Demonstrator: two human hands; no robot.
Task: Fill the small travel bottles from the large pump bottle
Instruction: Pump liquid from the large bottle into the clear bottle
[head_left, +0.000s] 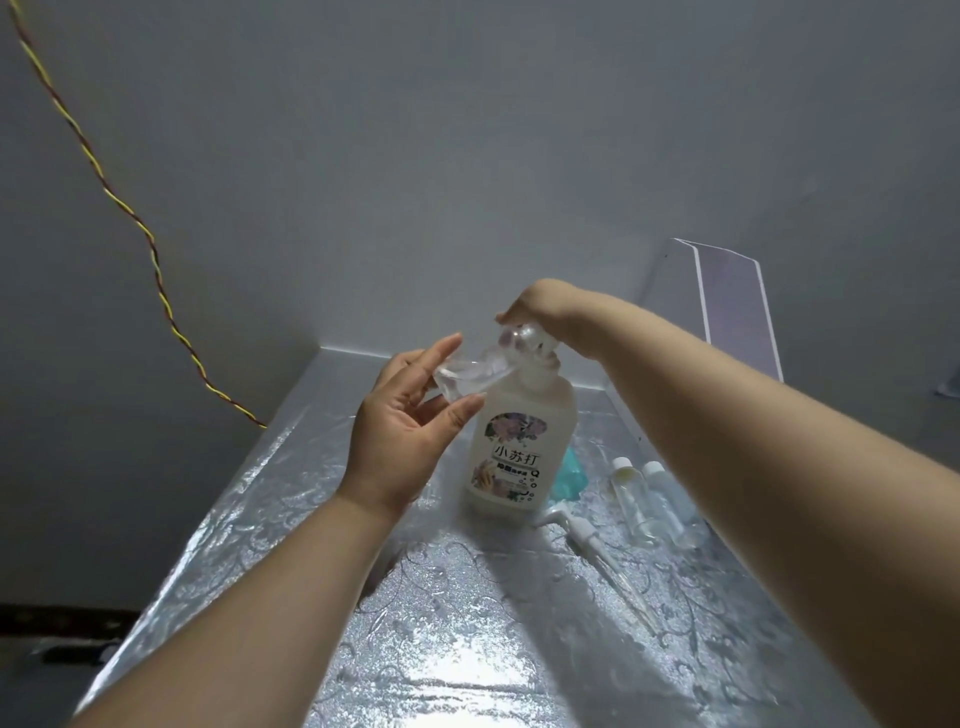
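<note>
Forearms: 2 bare arms reach in from the near left and near right corners toward the middle.
Table: covered in shiny silver foil with an embossed floral pattern; it runs from the near edge to the far wall.
Clear panel: leans at the far right of the table against the wall.
Wire: twisted yellow and red, hanging down the left wall to the table's far left edge.
Large bottle: white, with a flowered label, upright in the middle of the table with its pump off.
Left hand: palm up, left of the large bottle's top; thumb and fingers pinch the clear travel bottle.
Right hand: fingers curled down over the right end of that same bottle, just above the large bottle's neck.
Clear travel bottle: held tilted, nearly sideways, between both hands.
Teal thing: just behind the large bottle on its right; I cannot tell what it is.
Pump head: white, lying on the table near-right of the large bottle, its tube pointing toward the near edge.
Capped travel bottles: 2, clear with white caps, upright at the right, partly hidden by the right arm.
</note>
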